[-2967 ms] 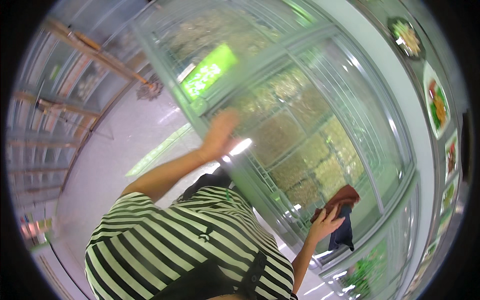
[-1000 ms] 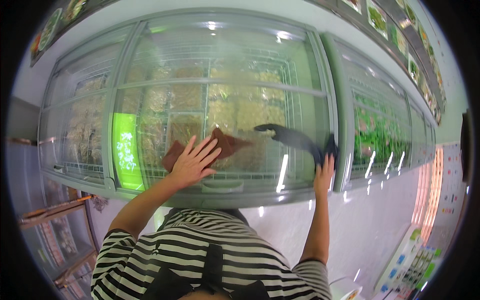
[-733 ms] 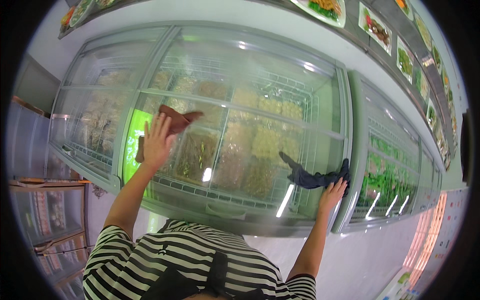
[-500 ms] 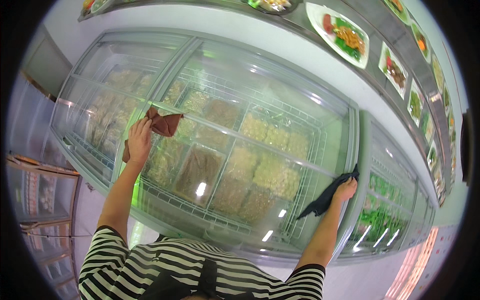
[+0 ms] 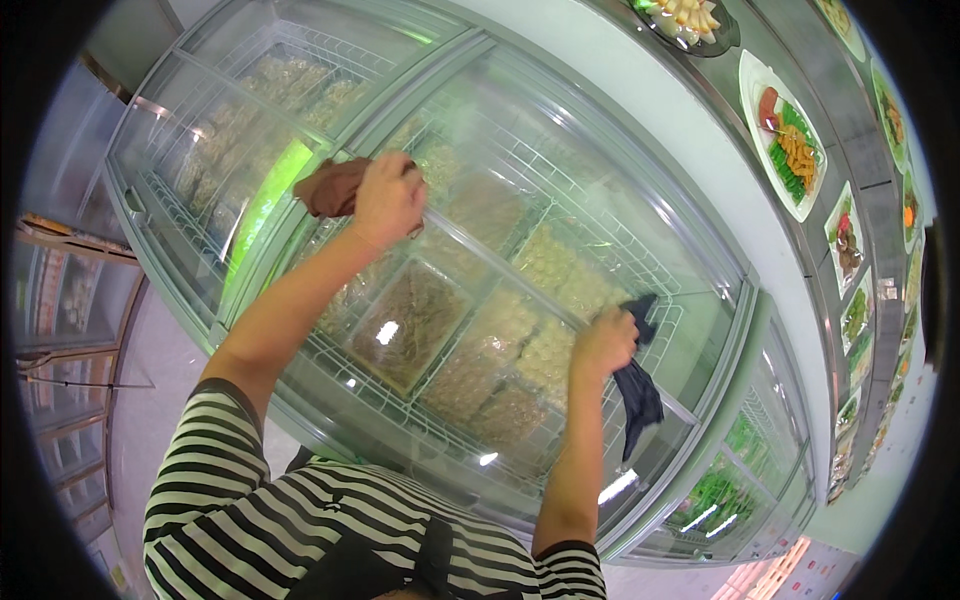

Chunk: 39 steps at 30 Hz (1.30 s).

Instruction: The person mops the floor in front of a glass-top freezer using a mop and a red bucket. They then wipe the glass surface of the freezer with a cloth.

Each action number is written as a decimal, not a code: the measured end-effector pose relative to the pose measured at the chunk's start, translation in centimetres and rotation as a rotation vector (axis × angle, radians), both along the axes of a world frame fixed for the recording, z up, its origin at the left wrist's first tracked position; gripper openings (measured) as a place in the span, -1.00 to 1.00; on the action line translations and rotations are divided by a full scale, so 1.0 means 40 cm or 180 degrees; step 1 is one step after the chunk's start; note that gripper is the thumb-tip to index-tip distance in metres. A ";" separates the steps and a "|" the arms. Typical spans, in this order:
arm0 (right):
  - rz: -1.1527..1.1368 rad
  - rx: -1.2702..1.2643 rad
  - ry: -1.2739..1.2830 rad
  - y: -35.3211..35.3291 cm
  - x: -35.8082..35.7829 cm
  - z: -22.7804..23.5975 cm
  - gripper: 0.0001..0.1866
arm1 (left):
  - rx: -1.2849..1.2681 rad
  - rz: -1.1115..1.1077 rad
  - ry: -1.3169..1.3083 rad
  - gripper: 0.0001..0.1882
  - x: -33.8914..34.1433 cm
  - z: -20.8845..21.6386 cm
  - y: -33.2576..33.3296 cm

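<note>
My left hand is closed around a brown cloth on the glass lid of a display freezer, near the frame between two lid sections. My right hand grips a dark navy cloth over the right part of the same lid, beside a thin bar that crosses the glass. One end of the dark cloth hangs below the hand, another sticks out above it. Under the glass lie wire baskets with bagged pale food and a tray of brown food.
Plated dishes stand on a metal shelf along the far right. Another freezer with green packages adjoins on the right. At the left is a glass-fronted cabinet with wooden-edged shelves. Below it shows pale floor.
My left hand and the brown cloth have moved right and away from me across the lid. My right hand has come left with the dark cloth, off the lid's right edge. The view has turned.
</note>
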State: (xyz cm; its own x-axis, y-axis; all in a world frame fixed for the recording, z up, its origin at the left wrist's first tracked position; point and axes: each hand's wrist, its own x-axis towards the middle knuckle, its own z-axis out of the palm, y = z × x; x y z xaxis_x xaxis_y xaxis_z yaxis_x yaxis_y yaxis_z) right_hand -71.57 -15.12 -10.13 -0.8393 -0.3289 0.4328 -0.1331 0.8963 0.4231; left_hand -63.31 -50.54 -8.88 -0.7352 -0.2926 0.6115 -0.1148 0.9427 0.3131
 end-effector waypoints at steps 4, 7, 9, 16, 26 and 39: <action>0.0320 -0.1180 -0.0816 -0.277 0.000 -0.058 -0.88 | 0.0687 -0.0604 -0.0443 -0.78 -0.020 0.022 0.116; 0.1457 -0.1903 -0.1197 -0.412 0.030 0.017 -0.79 | 0.1349 -0.0921 -0.0205 -0.69 0.010 0.039 0.133; 0.2222 -0.2376 -0.1409 -0.399 0.015 0.040 -0.72 | 0.1836 -0.1009 -0.0231 -0.65 0.024 0.054 0.097; 0.1939 -0.1686 -0.1505 0.073 -0.135 0.011 -0.60 | -0.0250 -0.0438 -0.1091 -0.56 -0.037 -0.009 -0.165; -0.0875 -0.1155 0.0000 0.696 -0.511 -0.079 -0.49 | -0.1125 0.0582 -0.0885 -0.38 -0.452 -0.081 -0.259; -0.1130 -0.1924 -0.0941 -0.255 -0.824 -0.014 -0.15 | -0.0780 0.0934 -0.1135 -0.28 -0.828 -0.094 -0.177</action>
State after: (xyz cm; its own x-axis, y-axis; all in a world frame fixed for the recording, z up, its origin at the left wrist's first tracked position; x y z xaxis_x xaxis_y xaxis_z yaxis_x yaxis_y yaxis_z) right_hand -104.52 -25.32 -10.70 -0.9595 0.2054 0.1926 0.1750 0.9709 -0.1635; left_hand -96.43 -57.63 -12.65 -0.8188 -0.3971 0.4146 -0.4442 0.8957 -0.0194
